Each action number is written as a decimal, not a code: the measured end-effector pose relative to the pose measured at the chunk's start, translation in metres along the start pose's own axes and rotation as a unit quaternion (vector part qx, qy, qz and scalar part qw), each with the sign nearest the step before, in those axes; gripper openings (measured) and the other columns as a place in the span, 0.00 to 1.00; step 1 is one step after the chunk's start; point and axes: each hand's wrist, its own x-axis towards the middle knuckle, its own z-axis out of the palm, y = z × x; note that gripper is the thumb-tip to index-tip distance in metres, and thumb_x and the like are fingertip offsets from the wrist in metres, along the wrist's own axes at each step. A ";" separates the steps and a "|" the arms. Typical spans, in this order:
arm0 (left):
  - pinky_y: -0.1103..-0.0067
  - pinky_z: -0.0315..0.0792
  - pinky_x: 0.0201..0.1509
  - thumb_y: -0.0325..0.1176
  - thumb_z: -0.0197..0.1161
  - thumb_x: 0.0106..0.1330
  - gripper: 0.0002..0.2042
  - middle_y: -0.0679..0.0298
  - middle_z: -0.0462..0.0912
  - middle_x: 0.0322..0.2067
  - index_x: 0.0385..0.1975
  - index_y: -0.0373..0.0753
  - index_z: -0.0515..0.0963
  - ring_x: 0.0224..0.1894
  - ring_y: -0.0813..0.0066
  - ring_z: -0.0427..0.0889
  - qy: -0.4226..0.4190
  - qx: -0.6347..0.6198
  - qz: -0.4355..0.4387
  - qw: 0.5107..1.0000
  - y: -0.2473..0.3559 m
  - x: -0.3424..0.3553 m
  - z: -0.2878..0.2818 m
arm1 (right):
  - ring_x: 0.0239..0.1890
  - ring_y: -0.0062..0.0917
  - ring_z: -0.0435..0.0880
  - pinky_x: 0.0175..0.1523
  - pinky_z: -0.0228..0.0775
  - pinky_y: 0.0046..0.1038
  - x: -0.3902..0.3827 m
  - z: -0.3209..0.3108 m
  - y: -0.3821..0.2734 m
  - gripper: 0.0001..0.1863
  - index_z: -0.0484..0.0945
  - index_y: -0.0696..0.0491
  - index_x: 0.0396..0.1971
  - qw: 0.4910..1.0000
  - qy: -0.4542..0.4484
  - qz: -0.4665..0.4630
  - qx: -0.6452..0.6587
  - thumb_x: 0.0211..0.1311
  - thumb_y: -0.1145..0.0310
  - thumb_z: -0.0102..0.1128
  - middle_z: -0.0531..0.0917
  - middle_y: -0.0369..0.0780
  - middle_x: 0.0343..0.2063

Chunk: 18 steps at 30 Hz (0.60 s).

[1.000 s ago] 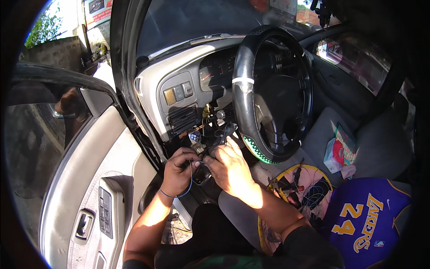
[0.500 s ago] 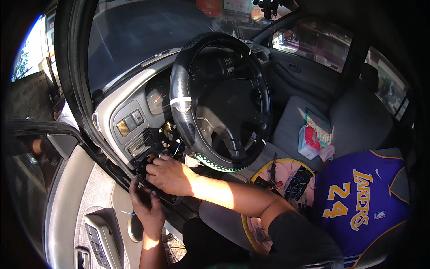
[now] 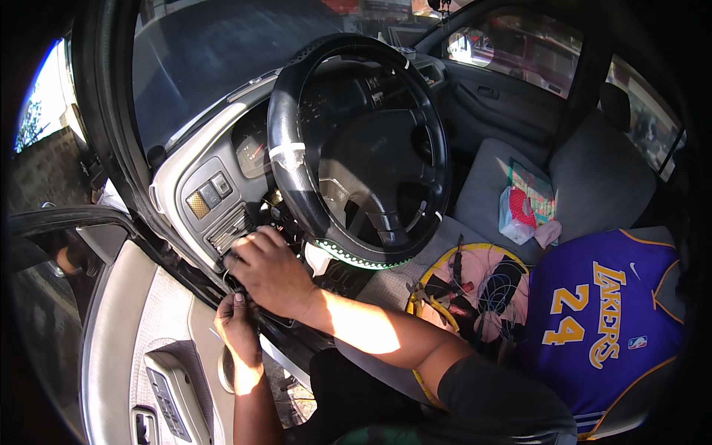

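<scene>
Both my hands are close together at the lower left end of the dashboard (image 3: 194,176), below the side air vent (image 3: 231,228). My right hand (image 3: 271,273) is palm down, its fingers bent over a dark spot under the panel. Just below it, my left hand (image 3: 239,332) is upright with thumb and fingertips pinched together. Whatever sits between the fingers is small, dark and mostly hidden. The steering wheel (image 3: 285,174), in a black cover with white tape, stands right of my hands. Parts under the column look exposed.
Left of me is the open car door (image 3: 119,326) with its switch panel (image 3: 167,400). On the seat, a round yellow-rimmed pink container (image 3: 475,251) holds tangled wires (image 3: 504,293) and tools. A purple jersey (image 3: 593,297) covers the backrest; a tissue pack (image 3: 517,222) lies beyond.
My right hand has turned more palm down over the left fingertips. The left hand's fingers have closed, and the blue wire beside it is out of sight. The whole view has shifted slightly.
</scene>
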 end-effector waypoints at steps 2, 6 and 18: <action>0.75 0.79 0.46 0.32 0.59 0.78 0.13 0.62 0.85 0.40 0.53 0.29 0.80 0.39 0.73 0.84 -0.036 0.138 0.096 0.985 0.001 -0.013 0.002 | 0.54 0.36 0.78 0.71 0.62 0.45 -0.002 -0.009 -0.032 0.14 0.84 0.54 0.42 0.995 -0.048 -0.077 0.046 0.57 0.65 0.60 0.80 0.40 0.44; 0.76 0.77 0.49 0.33 0.61 0.76 0.15 0.61 0.85 0.42 0.53 0.27 0.80 0.42 0.75 0.83 -0.105 0.264 0.174 0.943 0.021 -0.031 -0.020 | 0.68 0.40 0.74 0.75 0.59 0.53 -0.038 -0.053 -0.055 0.17 0.84 0.54 0.44 0.983 -0.075 -0.136 0.099 0.58 0.64 0.60 0.82 0.42 0.51; 0.74 0.77 0.48 0.25 0.69 0.67 0.07 0.53 0.87 0.39 0.42 0.30 0.86 0.41 0.61 0.86 -0.170 0.308 0.204 0.913 0.045 -0.049 0.005 | 0.42 0.53 0.89 0.49 0.82 0.47 -0.170 -0.212 0.076 0.41 0.73 0.66 0.55 0.701 -0.605 0.357 -0.120 0.64 0.39 0.66 0.86 0.58 0.38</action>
